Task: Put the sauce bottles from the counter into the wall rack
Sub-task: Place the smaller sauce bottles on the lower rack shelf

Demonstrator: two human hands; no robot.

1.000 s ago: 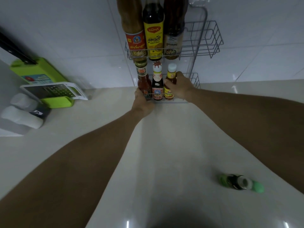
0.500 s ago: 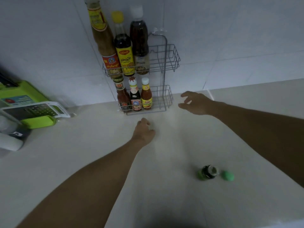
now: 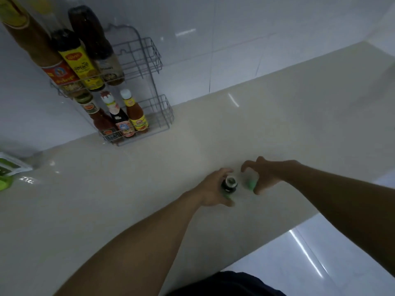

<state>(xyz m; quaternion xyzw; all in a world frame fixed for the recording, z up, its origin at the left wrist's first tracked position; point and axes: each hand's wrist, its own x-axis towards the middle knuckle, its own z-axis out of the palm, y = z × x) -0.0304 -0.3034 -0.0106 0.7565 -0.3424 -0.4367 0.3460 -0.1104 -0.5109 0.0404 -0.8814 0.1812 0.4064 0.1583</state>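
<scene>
- A small dark bottle stands upright on the pale bench, near its front edge and well apart from the wall rack. Its mouth is uncapped and faces the camera.
- The left hand wraps the bottle from the left: fingers curl round the far side, the thumb lies on the near side, so the grip is pressed onto the bottle.
- A green cap sits just right of the bottle, blurred. The right hand arches over it, fingers curved and part spread; the thumb touches or nearly touches the cap, and I cannot tell whether the grip has closed on it.
- The wire wall rack hangs on the white tiled wall at upper left, with two tiers.
- The upper tier holds three tall bottles on its left side; its right part is bare wire.
- The lower tier holds three small sauce bottles side by side, also to the left.
- A green and white object lies at the far left edge of the bench, cut off by the frame.
- Dark clothing shows at the bottom edge.
</scene>
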